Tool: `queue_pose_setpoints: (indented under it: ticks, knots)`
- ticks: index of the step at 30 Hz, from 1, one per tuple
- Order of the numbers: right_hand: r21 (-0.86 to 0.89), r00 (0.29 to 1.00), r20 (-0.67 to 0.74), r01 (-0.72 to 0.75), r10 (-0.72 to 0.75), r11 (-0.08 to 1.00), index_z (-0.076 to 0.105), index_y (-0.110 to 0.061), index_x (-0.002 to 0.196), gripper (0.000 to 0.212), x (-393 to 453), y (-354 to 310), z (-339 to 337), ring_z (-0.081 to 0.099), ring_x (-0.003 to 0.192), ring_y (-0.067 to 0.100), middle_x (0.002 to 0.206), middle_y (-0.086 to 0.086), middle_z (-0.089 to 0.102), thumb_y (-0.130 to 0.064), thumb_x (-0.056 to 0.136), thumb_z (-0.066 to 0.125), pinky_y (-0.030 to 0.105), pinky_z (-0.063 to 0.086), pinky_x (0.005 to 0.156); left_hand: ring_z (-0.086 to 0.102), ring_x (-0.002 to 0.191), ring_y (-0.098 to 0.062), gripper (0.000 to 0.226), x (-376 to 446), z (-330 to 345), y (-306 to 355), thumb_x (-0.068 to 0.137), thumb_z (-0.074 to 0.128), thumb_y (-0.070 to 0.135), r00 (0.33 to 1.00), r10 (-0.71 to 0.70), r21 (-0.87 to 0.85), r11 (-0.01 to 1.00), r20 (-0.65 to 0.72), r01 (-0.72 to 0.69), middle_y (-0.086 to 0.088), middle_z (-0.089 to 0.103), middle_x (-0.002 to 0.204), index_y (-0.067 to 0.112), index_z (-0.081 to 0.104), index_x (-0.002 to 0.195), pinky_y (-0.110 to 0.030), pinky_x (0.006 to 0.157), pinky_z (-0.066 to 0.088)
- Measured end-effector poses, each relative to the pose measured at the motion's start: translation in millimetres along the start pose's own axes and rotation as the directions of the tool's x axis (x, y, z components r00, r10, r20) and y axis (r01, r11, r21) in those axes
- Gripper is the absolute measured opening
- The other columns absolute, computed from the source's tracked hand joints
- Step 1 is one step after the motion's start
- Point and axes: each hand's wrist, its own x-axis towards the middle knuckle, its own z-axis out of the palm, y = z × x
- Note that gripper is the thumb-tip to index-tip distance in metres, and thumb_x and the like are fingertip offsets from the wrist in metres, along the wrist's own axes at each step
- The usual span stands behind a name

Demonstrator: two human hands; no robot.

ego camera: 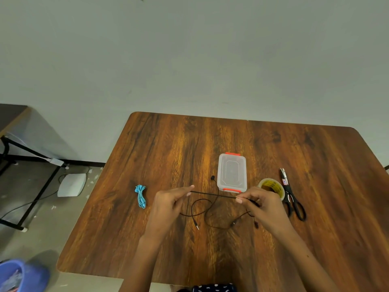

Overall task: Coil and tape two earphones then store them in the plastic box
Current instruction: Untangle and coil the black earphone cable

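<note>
Blue earphones point(140, 196) lay coiled at left on table point(168, 144); our left hand point(168, 204) pinched black earphone cable point(212, 194), taut across to right hand point(260, 204), fingers closed on it w/ rest looped near us; plastic box point(232, 172) shut just beyond; tape roll point(271, 188) & scissors point(292, 197) at right.

**Colours and patterns on the table**

A brown, dark-streaked wood grain is shown by the table point(168, 148). The earphone point(140, 196) at the left is light blue; the earphone cable point(212, 194) is black. A translucent white plastic box point(232, 172) carries 2 orange-red latches. The tape roll point(272, 188) is yellowish; the scissors point(293, 197) are black-handled.
</note>
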Motion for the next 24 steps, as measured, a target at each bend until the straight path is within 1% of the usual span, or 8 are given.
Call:
queue_pose_setpoints:
  ticks: [5,9,11,13,15,17,21,24]
  knots:
    - [-0.011,0.999,-0.047,0.012,-0.012,1.000,0.075,-0.017,0.083,0.004,1,-3,5,0.063,0.081,0.002,0.078,-0.012,0.069,-0.015,0.079,0.074,0.010,0.045,0.065,0.059,0.110,0.002,0.044,1,3,-2,0.083,0.067,-0.002,0.999,-0.033,0.012,0.999,0.026,0.032,0.007,0.065,0.117,0.016,0.060,0.123,-0.023,0.091,0.053]
    - [-0.057,0.997,-0.064,0.039,-0.043,0.998,0.073,-0.022,0.083,0.005,3,-9,7,0.063,0.081,0.002,0.080,-0.018,0.067,-0.018,0.080,0.074,0.011,0.046,0.063,0.043,0.133,-0.010,0.065,3,9,3,0.081,0.070,0.005,0.984,-0.012,0.097,0.995,0.179,-0.006,0.006,0.049,0.139,0.018,0.043,0.139,-0.032,0.109,0.039]
    - [-0.069,0.997,-0.041,0.065,-0.068,0.995,0.072,-0.027,0.082,0.007,4,-17,14,0.063,0.079,0.002,0.079,-0.018,0.065,-0.020,0.080,0.074,0.011,0.045,0.062,0.040,0.134,-0.009,0.063,5,17,17,0.082,0.071,0.017,0.973,0.033,0.050,0.998,0.229,-0.045,0.004,0.048,0.141,0.018,0.044,0.139,-0.028,0.112,0.034]
    - [-0.063,0.995,0.003,0.104,-0.104,0.993,0.072,-0.028,0.080,0.008,3,-25,23,0.063,0.078,0.003,0.077,-0.016,0.065,-0.020,0.080,0.073,0.013,0.046,0.062,0.047,0.128,-0.004,0.051,7,26,34,0.085,0.068,0.022,0.970,0.067,-0.047,0.997,0.235,-0.057,0.004,0.055,0.135,0.018,0.053,0.133,-0.023,0.108,0.038]
    - [-0.037,0.992,0.020,0.128,-0.127,0.991,0.072,-0.027,0.080,0.008,3,-31,31,0.062,0.078,0.003,0.077,-0.015,0.065,-0.019,0.081,0.073,0.013,0.046,0.065,0.061,0.110,0.000,0.036,6,32,41,0.088,0.064,0.018,0.979,0.072,-0.088,0.995,0.192,-0.056,0.006,0.067,0.119,0.017,0.062,0.125,-0.018,0.092,0.050]
    - [0.026,0.993,0.015,0.113,-0.114,0.993,0.074,-0.024,0.083,0.005,3,-35,34,0.063,0.080,0.003,0.078,-0.014,0.066,-0.019,0.081,0.073,0.012,0.046,0.066,0.066,0.093,0.003,0.031,6,32,42,0.089,0.063,0.013,0.987,0.066,-0.068,0.996,0.148,-0.056,0.006,0.073,0.106,0.017,0.066,0.119,-0.013,0.078,0.052]
    - [0.057,0.997,-0.014,0.080,-0.079,0.995,0.074,-0.029,0.085,0.009,2,-30,29,0.063,0.078,0.005,0.078,-0.013,0.068,-0.021,0.081,0.073,0.013,0.045,0.062,0.066,0.083,0.005,0.029,7,19,31,0.085,0.068,0.007,0.998,0.044,-0.007,0.999,0.049,-0.044,0.007,0.075,0.095,0.016,0.070,0.112,-0.009,0.069,0.050]
    - [0.036,0.998,-0.041,0.050,-0.048,0.998,0.074,-0.025,0.083,0.010,-2,-20,18,0.064,0.077,0.004,0.077,-0.013,0.068,-0.016,0.080,0.074,0.011,0.044,0.063,0.064,0.087,0.011,0.028,7,9,19,0.082,0.070,0.003,1.000,0.002,-0.003,1.000,-0.031,-0.002,0.012,0.071,0.099,0.013,0.071,0.109,-0.010,0.073,0.051]
